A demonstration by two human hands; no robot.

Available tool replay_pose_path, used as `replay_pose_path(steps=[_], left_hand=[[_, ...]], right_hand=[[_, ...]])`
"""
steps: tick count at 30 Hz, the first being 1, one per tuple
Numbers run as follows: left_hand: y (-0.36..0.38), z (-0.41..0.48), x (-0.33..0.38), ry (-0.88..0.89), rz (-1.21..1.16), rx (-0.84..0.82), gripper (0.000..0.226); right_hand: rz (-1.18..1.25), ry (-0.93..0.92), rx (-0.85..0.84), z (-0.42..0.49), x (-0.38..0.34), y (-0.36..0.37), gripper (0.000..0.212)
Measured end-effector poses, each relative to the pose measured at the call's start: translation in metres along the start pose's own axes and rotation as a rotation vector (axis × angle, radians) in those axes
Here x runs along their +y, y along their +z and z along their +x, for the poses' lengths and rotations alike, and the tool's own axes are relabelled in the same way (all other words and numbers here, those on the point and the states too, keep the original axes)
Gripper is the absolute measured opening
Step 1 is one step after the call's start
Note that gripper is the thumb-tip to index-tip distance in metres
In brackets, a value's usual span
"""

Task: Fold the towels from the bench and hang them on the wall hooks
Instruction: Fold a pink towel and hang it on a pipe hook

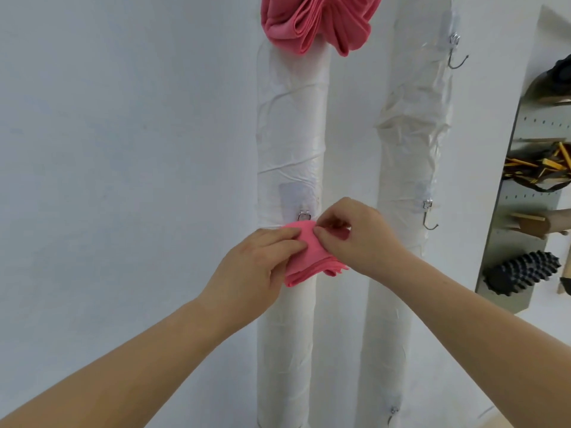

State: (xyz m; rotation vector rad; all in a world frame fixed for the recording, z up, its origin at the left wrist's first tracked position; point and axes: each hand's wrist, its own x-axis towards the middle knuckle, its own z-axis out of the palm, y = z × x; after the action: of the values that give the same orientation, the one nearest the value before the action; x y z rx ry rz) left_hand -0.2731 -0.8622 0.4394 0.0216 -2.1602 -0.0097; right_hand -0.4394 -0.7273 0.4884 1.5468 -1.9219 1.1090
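Fingers (285, 235) of the left hand (256, 264) and right hand (358, 234) pinch the top edge of the folded pink towel (304, 261), held against the wrapped pipe (290, 134) just below its hook (303, 215), probably to catch it there. A second pink towel (318, 23) hangs above.

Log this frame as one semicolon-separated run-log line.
step: hanging; left hand: holds folded pink cloth towel; right hand: pinches its top by metal hook on white pipe; done: darker pink towel hangs above

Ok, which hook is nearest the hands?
The hook on the left pipe, just above the pink towel held by the left hand and right hand. The bare hooks on the right pipe sit farther off.
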Motion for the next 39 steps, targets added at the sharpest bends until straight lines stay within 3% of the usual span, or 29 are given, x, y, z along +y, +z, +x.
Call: replay_pose_path(steps=[2,7,14,21,25,31,35,39], left_hand=[[-0.001,-0.005,0.001,-0.099,-0.084,-0.024,0.035],[-0.004,-0.009,0.009,-0.326,-0.323,-0.086,0.038],[0.009,-0.019,0.029,-0.368,-0.313,-0.039,0.046],[0.001,-0.018,0.032,-0.428,-0.432,-0.081,0.041],[-0.019,-0.004,0.029,-0.422,-0.378,-0.085,0.033],[-0.038,-0.002,0.028,-0.435,-0.267,-0.036,0.029],[-0.045,-0.018,0.026,-0.485,-0.25,-0.022,0.03],[-0.05,-0.055,0.026,-0.57,-0.267,-0.024,0.034]], right_hand=[[0.038,0.023,-0.035,-0.001,-0.004,0.003,0.011],[0.327,0.28,-0.223,-0.004,-0.001,0.001,0.033],[0.636,0.362,-0.201,-0.028,0.001,0.007,0.035],[0.655,0.409,-0.206,-0.034,-0.001,0.002,0.031],[0.523,0.361,-0.208,-0.026,-0.011,-0.013,0.043],[0.213,0.242,-0.044,-0.017,-0.019,-0.032,0.02],[-0.034,-0.053,0.154,-0.03,-0.041,-0.028,0.015],[-0.021,-0.223,0.178,-0.052,-0.076,-0.008,0.019]])
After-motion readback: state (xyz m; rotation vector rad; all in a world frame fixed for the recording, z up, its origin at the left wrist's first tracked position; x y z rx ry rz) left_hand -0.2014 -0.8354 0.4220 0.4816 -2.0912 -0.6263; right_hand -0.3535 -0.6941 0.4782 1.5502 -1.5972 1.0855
